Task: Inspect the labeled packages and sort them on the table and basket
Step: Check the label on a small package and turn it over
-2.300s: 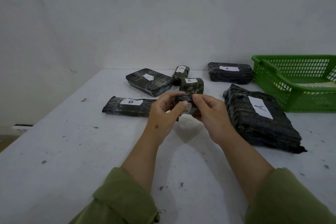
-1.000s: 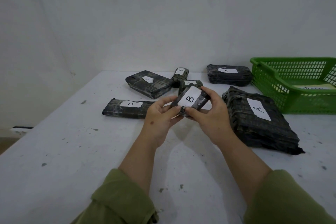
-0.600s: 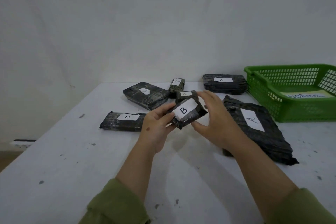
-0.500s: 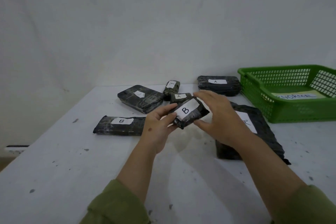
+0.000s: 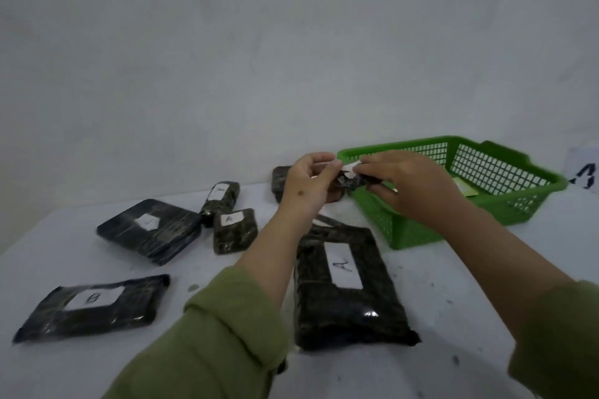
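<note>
A small black-wrapped package (image 5: 348,181) with a white label is held up in the air between my two hands, at the near left corner of the green basket (image 5: 525,194). My left hand (image 5: 308,185) grips its left end and my right hand (image 5: 408,188) grips its right end, covering most of it. On the white table lie a large package labelled A (image 5: 343,288), a long package labelled B (image 5: 94,306), a flat package (image 5: 149,230), a small package labelled A (image 5: 234,230) and a narrow package (image 5: 222,199).
Another black package (image 5: 279,183) lies at the back, partly hidden behind my left hand. A paper sheet (image 5: 466,189) lies inside the basket. The white table (image 5: 470,301) meets a plain wall behind; its left edge runs close to the B package.
Both hands have carried the small B package up and to the right, from above the table's middle to the basket's corner. My right hand now grips it. The camera tilted up and rightward.
</note>
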A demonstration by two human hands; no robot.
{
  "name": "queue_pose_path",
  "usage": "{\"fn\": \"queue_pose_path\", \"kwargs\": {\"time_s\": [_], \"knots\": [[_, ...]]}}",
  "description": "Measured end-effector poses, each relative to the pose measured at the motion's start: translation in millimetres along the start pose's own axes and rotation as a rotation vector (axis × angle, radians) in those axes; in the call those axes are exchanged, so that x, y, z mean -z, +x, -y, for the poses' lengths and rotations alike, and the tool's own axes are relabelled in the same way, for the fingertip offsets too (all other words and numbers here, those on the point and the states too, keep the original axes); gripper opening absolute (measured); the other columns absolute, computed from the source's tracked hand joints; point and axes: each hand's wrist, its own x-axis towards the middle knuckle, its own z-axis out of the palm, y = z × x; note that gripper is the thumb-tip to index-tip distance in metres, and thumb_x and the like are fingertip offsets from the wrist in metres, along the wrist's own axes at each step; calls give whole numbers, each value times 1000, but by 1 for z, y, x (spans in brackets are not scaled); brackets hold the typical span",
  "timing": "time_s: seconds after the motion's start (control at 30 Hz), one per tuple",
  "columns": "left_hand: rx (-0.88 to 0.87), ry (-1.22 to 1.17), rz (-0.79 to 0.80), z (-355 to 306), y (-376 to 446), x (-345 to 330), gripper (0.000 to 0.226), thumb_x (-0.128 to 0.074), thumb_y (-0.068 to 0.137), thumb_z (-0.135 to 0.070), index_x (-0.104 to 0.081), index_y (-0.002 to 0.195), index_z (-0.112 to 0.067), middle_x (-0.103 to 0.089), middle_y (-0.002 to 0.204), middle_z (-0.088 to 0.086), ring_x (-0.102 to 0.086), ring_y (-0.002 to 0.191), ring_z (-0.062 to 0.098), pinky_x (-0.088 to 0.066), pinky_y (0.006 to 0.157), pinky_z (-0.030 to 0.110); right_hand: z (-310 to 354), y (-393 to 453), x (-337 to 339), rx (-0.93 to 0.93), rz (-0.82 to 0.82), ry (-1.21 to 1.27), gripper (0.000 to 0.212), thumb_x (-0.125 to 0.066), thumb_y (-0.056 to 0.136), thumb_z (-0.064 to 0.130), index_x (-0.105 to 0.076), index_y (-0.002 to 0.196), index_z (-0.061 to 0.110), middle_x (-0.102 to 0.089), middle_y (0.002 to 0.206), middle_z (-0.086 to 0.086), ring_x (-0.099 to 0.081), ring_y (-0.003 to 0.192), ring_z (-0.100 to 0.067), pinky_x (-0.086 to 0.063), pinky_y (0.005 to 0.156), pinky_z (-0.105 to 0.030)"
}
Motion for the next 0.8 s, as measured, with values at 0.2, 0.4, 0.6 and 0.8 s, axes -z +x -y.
{"fn": "queue_pose_path", "kwargs": {"time_s": [0.2,0.4,0.6,0.8], "knots": [[-128,696,203,35,59,-26,57,-49,94,-41,-35,141,-11,-39,144,7,-35,135,21,-31,109,32,-73,18,-20,-262,192,-102,41,-65,84,21,-60,125,25,-64,117,-10,-52,113,-27,-49,87,-41],[-102,1026,413,61,81,-26,85,-44,89,-58,-1,152,-18,8,160,-6,4,146,10,-15,118,44,-120,54,-66,-325,462,-89,38,-62,87,24,-59,125,26,-67,113,-6,-57,108,-24,-48,85,-35],[-91,1011,404,62,76,-25,86,-42,89,-60,4,151,-22,11,159,-9,9,145,8,-14,118,48,-139,74,-117,-231,662,-207,30,-59,88,19,-63,117,21,-66,110,-3,-61,103,-24,-51,80,-35],[-99,1003,402,62,75,-26,87,-43,88,-60,3,151,-21,10,159,-8,7,146,8,-13,118,47,-142,69,-136,-223,760,-127,34,-66,83,18,-65,117,14,-68,108,-7,-63,99,-24,-51,88,-36]]}}
